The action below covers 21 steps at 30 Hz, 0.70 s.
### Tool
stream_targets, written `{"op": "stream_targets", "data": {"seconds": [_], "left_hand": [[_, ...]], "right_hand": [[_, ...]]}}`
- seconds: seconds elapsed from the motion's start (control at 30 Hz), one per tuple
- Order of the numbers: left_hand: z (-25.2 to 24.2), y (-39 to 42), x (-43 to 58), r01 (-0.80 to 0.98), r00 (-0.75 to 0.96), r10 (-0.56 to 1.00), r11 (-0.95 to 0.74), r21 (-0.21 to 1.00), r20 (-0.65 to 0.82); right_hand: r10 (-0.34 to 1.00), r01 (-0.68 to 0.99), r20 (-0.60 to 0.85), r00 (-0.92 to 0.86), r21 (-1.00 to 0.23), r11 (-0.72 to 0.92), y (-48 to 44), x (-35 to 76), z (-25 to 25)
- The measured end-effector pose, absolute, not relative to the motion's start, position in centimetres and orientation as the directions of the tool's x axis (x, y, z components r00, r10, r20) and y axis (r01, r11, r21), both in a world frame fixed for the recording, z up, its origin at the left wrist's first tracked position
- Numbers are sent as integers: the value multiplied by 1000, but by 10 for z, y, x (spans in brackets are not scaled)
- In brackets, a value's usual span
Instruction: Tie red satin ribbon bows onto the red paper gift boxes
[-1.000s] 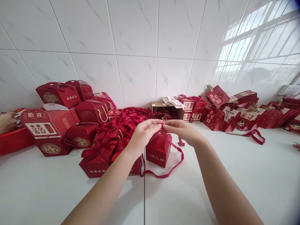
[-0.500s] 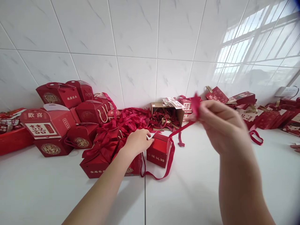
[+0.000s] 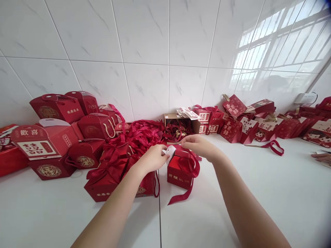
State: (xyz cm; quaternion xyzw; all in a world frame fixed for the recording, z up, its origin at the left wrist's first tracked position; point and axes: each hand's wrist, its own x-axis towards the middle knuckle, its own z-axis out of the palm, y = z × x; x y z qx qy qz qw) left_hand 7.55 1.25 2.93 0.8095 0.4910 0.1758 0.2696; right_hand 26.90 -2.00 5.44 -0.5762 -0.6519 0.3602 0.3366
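A small red gift box (image 3: 178, 175) with pale lettering on its front stands upright on the table. On its upper left, my left hand (image 3: 154, 157) pinches a flap (image 3: 170, 151) whose white inner side shows. My right hand (image 3: 198, 146) reaches over the far side of the box top, fingers bent together; what they grip is hidden. A dark red ribbon (image 3: 194, 168) loops over the box's right side, and its tail hangs onto the table in front. Close by on the left sit red boxes with ribbon bows (image 3: 103, 179).
Stacked red boxes (image 3: 59, 106) stand at the left, beside a red tray (image 3: 12, 156). Behind lie heaped ribbons (image 3: 144, 132) and an open carton (image 3: 196, 126) with ribbon pieces. More red boxes (image 3: 232, 131) line the tiled wall. Another person's hand (image 3: 322, 157) shows at the right edge.
My right hand has come left and down from holding up a star-shaped piece to the box top. The ribbon now loops over the box. My left hand stays at the flap.
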Motion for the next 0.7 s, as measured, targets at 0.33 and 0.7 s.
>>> {"op": "stream_targets", "data": {"seconds": [0.33,0.7], "left_hand": [[26,11,79,677,462,886,-376,633,32],[34,1,78,632,508,861,-380,676,9]], "right_hand": [[989,525,-52,-137,-851,27,-3,263,33],[992,542,-69,-107,-840,1,-3,257,35]]}}
